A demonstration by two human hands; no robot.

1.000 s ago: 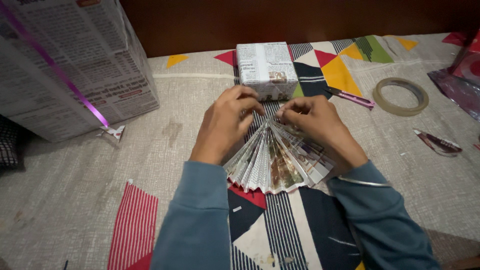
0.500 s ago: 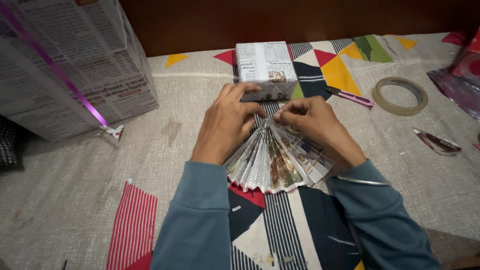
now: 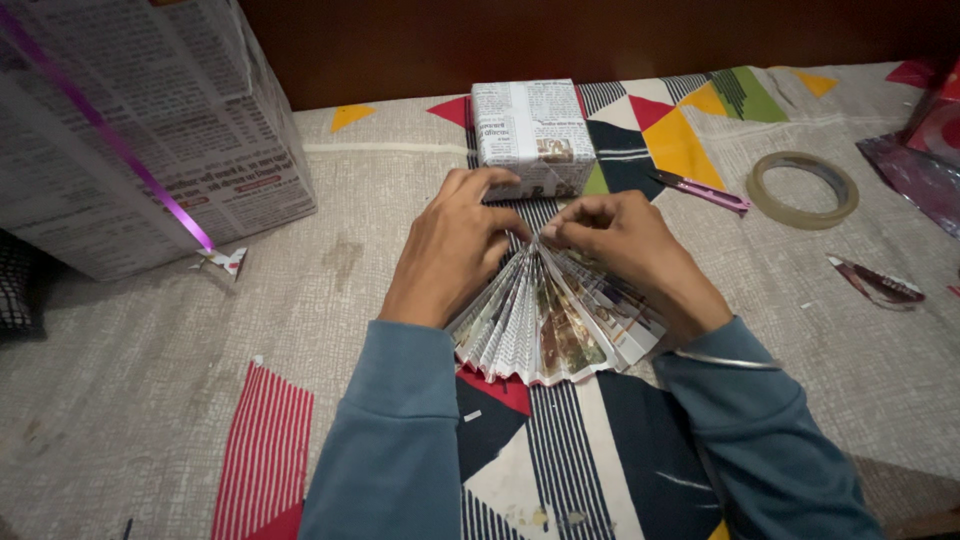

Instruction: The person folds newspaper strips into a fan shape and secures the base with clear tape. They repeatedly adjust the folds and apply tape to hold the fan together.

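A pleated newspaper fan (image 3: 545, 325) lies spread on the patterned cloth in front of me. My left hand (image 3: 455, 245) and my right hand (image 3: 625, 250) meet at the fan's narrow end, fingertips pinching the gathered folds together. Both arms wear blue sleeves, and a thin bangle sits on the right wrist. Just beyond my hands stands a small box wrapped in newspaper (image 3: 530, 135).
A large newspaper-wrapped box (image 3: 130, 130) with a purple ribbon stands at the left. To the right lie a purple-handled cutter (image 3: 700, 190), a roll of clear tape (image 3: 803, 188), a foil scrap (image 3: 875, 283) and shiny red wrapping (image 3: 925, 150). A dark wooden wall runs behind.
My hands stay at the fan's narrow end with only small finger shifts. The fan and boxes have not moved.
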